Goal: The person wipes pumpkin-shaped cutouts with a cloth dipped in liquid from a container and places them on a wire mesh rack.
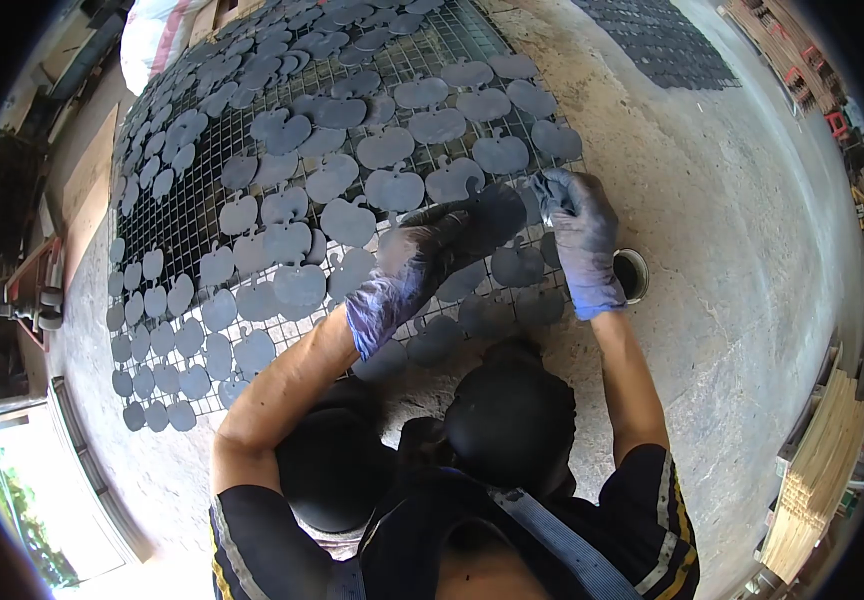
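Note:
Both hands wear purple gloves blackened with stain. My left hand (420,245) grips a dark, flat pumpkin-shaped cutout (497,218) over the wire grid. Close to that cutout's right edge is my right hand (584,215), its fingers closed on a small dark rag (552,192). More grey pumpkin-shaped cutouts, several with curled stems, lie in rows beneath and beyond the hands on the wire grid (177,228). Just right of my right wrist a round can (631,275) with dark contents stands on the floor.
A second spread of dark cutouts (657,40) lies at the upper right on the concrete floor (722,240). Bundled wood strips (817,470) lie at the lower right. A white sack (152,40) stands at the upper left, beyond the grid.

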{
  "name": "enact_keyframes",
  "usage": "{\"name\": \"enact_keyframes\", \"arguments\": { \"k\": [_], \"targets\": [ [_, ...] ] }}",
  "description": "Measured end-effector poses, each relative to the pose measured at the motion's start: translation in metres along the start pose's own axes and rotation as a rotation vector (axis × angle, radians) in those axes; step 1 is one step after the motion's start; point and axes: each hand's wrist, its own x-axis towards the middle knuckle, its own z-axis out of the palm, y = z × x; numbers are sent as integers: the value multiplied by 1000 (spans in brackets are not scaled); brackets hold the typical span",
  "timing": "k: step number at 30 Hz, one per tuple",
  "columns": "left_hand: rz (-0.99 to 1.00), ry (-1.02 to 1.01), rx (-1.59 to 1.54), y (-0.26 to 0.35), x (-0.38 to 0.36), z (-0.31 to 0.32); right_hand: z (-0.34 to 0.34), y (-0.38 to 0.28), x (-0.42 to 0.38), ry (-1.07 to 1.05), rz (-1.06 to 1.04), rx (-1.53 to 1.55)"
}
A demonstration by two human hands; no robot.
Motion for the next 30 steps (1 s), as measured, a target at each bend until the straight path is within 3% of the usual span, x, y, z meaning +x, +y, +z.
{"name": "enact_keyframes", "arguments": {
  "k": [2, 5, 6, 8, 9, 12, 14, 15, 17, 18, 19, 21, 23, 27, 29, 30],
  "targets": [
    [-5, -8, -23, -5, 1, 0, -1, -23, -2, -39, -35, 183],
    [7, -76, -1, -9, 4, 0, 10, -22, -13, -158, -240, -148],
    [23, -125, 32, -10, 3, -2, 12, -14, -8, -60, -248, -209],
    [17, -37, 54, -10, 6, -11, 11, 12, 2, -153, 134, -109],
    [22, -56, 32, -7, 7, -14, 4, 14, 1, -29, 156, -10],
    [45, -59, 10, -11, 9, -17, 2, 9, -3, -11, 264, 386],
    [0, -42, -15, -14, 14, -16, -1, -11, -7, -102, 26, 75],
    [-5, -46, -13, -15, 15, -15, 8, -6, -13, -166, 31, 184],
    [80, -116, -68, -7, 11, -8, 9, -22, -29, -268, -166, -87],
    [145, 20, 210, -2, 7, -9, 7, -27, -36, -314, -244, -30],
    [151, 30, 211, 0, 6, -12, 9, -23, -38, -294, -204, -57],
    [127, -15, -146, 2, 7, -16, 1, -10, -32, -311, 2, -79],
    [103, -27, -141, 0, 10, -20, 4, -9, -19, -42, 22, 285],
    [41, -86, -95, -4, 6, -12, 6, -22, -21, -198, -139, -150],
    [39, -130, -33, -5, 7, -18, 6, -12, -14, -148, -100, -298],
    [56, -72, -52, -6, 5, -17, 17, 25, -18, -114, 157, -93]
  ]
}}
